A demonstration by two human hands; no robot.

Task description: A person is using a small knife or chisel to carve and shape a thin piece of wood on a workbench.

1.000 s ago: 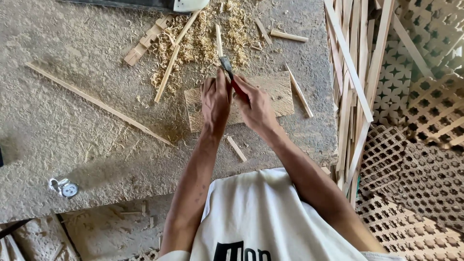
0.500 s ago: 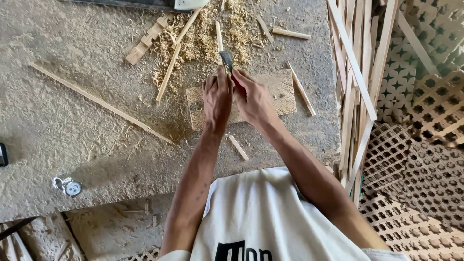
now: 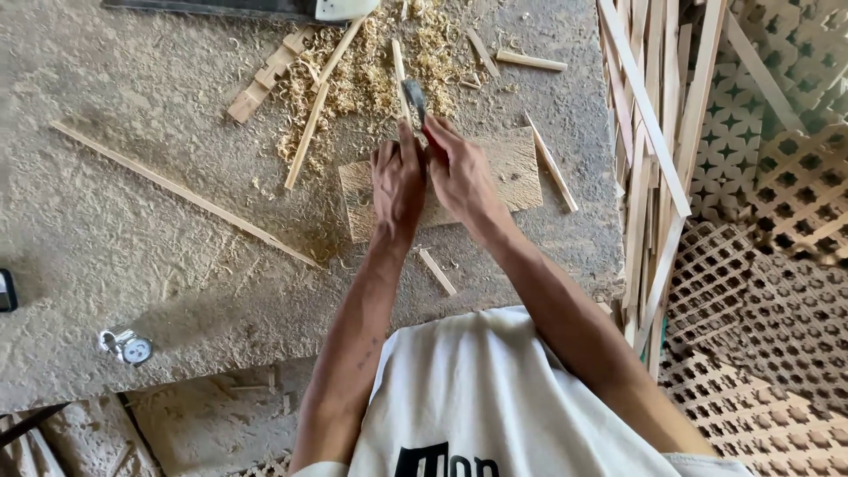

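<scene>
A thin wooden strip (image 3: 399, 71) is held at its near end by the left hand (image 3: 397, 181), fingers closed around it over a flat wooden board (image 3: 512, 168) on the dusty desk (image 3: 132, 230). A red-handled chisel (image 3: 415, 95) is gripped in the right hand (image 3: 464, 177), its blade laid against the strip just beyond the fingertips. Wood shavings (image 3: 362, 79) are heaped past the blade.

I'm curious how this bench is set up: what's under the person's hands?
A flat wooden board lies on the dusty workbench under the left hand and right hand. The hands cover its middle, so whatever lies there is hidden.
</scene>
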